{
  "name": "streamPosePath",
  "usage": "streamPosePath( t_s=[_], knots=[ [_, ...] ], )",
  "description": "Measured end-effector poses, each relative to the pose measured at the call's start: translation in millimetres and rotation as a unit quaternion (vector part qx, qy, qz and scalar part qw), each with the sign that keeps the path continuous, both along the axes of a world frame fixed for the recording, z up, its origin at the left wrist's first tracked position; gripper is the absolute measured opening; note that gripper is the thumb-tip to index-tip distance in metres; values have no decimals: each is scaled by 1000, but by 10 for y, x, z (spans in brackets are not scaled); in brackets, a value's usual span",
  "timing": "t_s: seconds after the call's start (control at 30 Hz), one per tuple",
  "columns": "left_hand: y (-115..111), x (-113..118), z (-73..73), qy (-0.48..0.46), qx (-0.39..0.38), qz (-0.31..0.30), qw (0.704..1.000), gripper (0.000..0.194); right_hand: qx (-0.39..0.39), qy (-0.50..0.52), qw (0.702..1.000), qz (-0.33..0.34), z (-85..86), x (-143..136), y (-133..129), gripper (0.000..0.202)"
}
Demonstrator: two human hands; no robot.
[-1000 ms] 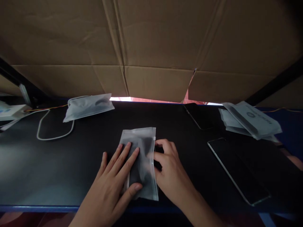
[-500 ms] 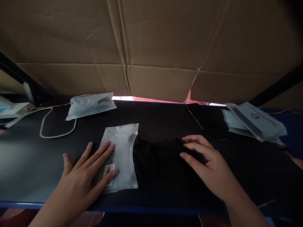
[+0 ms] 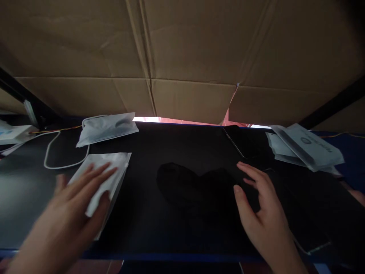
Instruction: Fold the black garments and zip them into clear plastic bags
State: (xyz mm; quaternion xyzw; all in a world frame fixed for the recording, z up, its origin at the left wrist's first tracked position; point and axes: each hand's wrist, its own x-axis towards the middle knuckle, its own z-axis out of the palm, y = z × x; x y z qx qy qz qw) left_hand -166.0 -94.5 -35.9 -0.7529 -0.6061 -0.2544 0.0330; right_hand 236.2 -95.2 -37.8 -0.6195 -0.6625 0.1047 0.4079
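Observation:
My left hand (image 3: 81,201) is spread over a frosted zip bag (image 3: 119,163) on the left of the black table; its fingers lie across the bag and are slightly blurred. A dark, crumpled piece of black fabric (image 3: 182,186) rests mid-table, hard to tell from the black surface. My right hand (image 3: 261,205) stands just right of the fabric, thumb and fingers apart, with nothing visible between them. Whether its fingertips touch the cloth I cannot tell.
A second frosted bag (image 3: 108,129) with something dark inside lies at the back left beside a white cable (image 3: 47,152). A phone (image 3: 241,140) is at the back. More frosted bags (image 3: 310,146) are stacked at right. Cardboard (image 3: 194,49) walls the far side.
My left hand has moved left, and the zip bag has slid left with it, away from the black fabric. My right hand has drawn back to the right, off the fabric.

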Motion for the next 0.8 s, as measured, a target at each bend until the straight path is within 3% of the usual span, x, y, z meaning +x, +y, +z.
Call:
streamPosePath(
  t_s=[0.17,0.23,0.3,0.4,0.6,0.73,0.8],
  knots=[
    [-99,1398,173,-28,-23,-191,981,49,1,-130,987,100,-123,-227,-138,37],
    [-95,1714,136,-39,-53,-218,974,48,4,-175,979,108,-216,-243,-201,39],
    [-52,1842,80,-57,-73,-213,973,36,4,-211,972,104,-280,-217,-254,42],
    [14,1769,63,-93,-73,-184,976,5,-9,-233,968,90,-302,-148,-301,41],
    [-76,1164,224,-110,-47,-113,986,24,-35,-236,970,41,-290,-113,-318,42],
    [-179,832,144,-44,6,-37,998,14,-34,-232,972,12,-333,-122,-333,44],
    [-186,767,90,-1,19,-56,998,32,-39,-232,972,14,-344,-107,-345,44]
  ],
)
